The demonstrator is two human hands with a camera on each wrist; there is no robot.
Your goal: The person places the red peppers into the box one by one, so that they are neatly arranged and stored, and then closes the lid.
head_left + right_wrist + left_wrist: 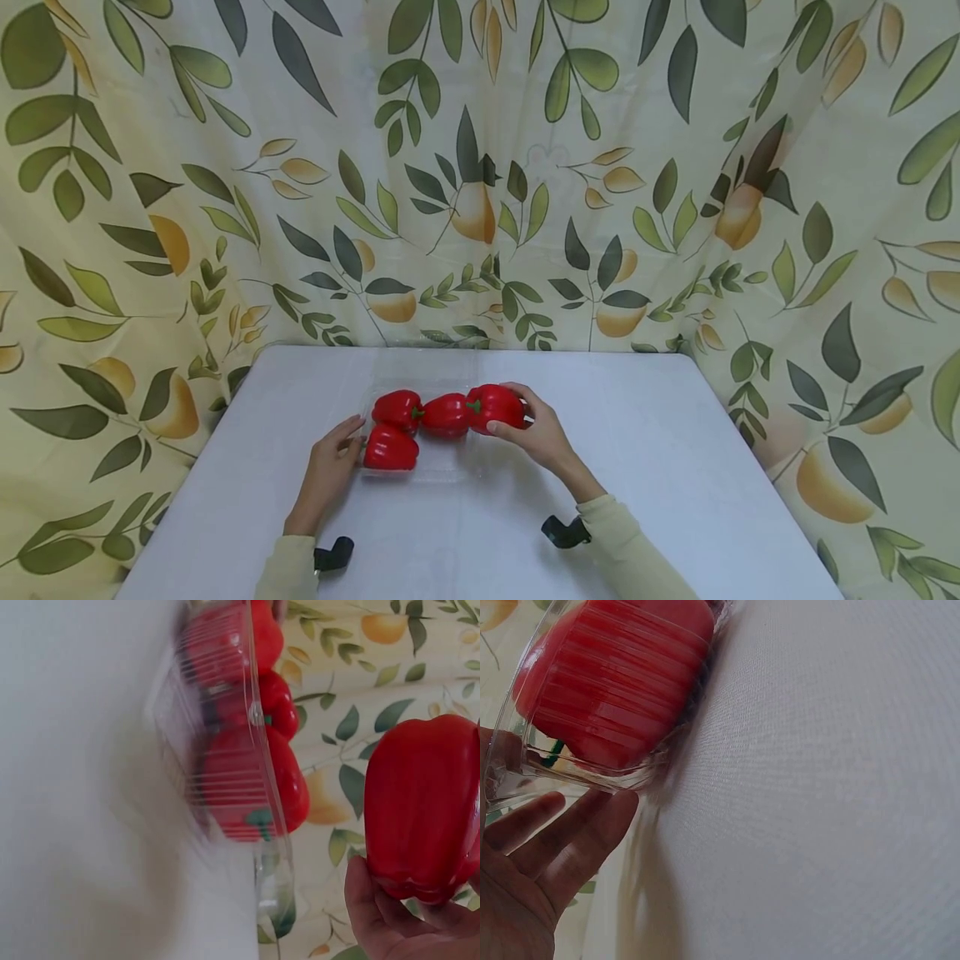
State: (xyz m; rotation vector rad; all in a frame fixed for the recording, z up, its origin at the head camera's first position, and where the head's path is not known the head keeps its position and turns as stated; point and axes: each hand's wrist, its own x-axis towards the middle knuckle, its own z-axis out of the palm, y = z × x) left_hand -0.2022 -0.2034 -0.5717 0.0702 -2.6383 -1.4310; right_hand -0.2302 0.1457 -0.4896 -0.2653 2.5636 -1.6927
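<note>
Below the head view's centre, the right hand (pixel 542 435) had thumb and fingers wrapped round the right end of a pepper (pixel 498 407), raised by the tray's right edge, its long axis running roughly across the frame and its stem pointing left toward three other peppers (pixel 445 415) in the clear tray (pixel 450 464). The left hand (pixel 335 458) was farther from it, fingertips against the tray's left wall, grasping no pepper. The raised one looked glossy, bright red, plump and lobed.
</note>
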